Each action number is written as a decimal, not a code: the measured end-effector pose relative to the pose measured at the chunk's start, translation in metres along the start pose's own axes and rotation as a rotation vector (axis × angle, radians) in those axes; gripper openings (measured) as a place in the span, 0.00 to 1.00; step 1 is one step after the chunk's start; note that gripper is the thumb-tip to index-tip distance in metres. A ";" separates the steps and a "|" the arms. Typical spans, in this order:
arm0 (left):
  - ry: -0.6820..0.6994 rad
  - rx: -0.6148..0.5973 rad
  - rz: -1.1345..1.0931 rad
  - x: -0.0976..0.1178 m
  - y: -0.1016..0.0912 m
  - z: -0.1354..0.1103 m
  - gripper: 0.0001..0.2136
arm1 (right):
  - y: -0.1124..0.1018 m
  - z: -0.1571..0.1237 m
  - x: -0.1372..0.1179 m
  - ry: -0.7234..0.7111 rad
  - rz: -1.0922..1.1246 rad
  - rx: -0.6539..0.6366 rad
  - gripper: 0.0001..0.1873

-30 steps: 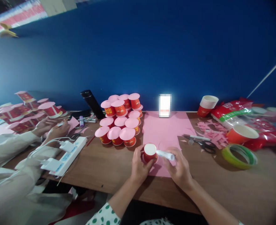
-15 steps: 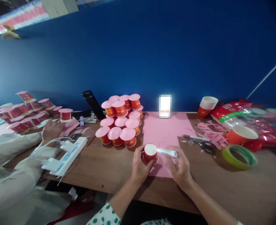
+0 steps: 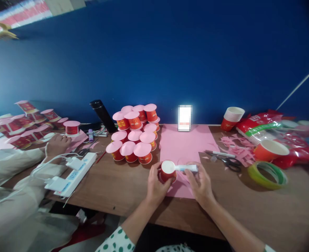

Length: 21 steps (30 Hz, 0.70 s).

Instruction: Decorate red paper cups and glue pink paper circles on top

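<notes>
My left hand [image 3: 155,183] is wrapped round a small red paper cup [image 3: 168,170] held upside down over the pink paper sheet [image 3: 184,147]. Gripped in my right hand [image 3: 200,183] is a white glue stick [image 3: 186,168], lying sideways with its tip at the cup's white bottom rim. Both hands hover just above the wooden table [image 3: 123,189]. Behind them stands a pile of red cups with pink paper lids [image 3: 134,134].
Scissors [image 3: 229,162], a marker [image 3: 219,153], pink scraps [image 3: 235,147], a green tape roll [image 3: 268,175], stacked cups [image 3: 231,118] and red bags [image 3: 261,127] lie right. A lit phone [image 3: 184,118] leans on the blue wall. A power strip [image 3: 71,175], a black flask [image 3: 102,113] and another person's hand [image 3: 56,144] are left.
The glue stick's tip has moved along the cup's rim and now lies more level. At left, the other person set a lidded cup down on the table.
</notes>
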<state>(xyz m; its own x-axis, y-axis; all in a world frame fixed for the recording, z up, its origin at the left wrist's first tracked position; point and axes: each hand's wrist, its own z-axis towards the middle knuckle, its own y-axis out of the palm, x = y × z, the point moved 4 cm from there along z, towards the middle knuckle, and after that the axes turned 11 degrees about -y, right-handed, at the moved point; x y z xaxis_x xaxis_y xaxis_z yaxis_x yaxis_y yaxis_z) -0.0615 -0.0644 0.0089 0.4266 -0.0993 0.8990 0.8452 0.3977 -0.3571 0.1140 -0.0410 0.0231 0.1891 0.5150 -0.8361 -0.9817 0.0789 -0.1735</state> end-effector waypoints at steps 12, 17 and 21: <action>-0.001 0.009 0.022 0.000 0.000 -0.001 0.26 | -0.001 -0.003 0.008 0.061 -0.006 0.004 0.11; -0.008 0.002 0.013 0.000 0.000 0.000 0.26 | -0.003 -0.003 0.009 0.056 -0.033 0.049 0.10; 0.000 0.007 0.019 0.001 -0.001 -0.001 0.26 | -0.003 0.000 0.005 0.034 -0.047 0.054 0.10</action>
<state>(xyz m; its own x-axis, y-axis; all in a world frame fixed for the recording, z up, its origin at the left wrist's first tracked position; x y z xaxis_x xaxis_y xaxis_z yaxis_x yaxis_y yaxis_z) -0.0613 -0.0653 0.0103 0.4424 -0.0918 0.8921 0.8349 0.4055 -0.3723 0.1178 -0.0391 0.0194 0.2344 0.4800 -0.8453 -0.9714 0.1486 -0.1850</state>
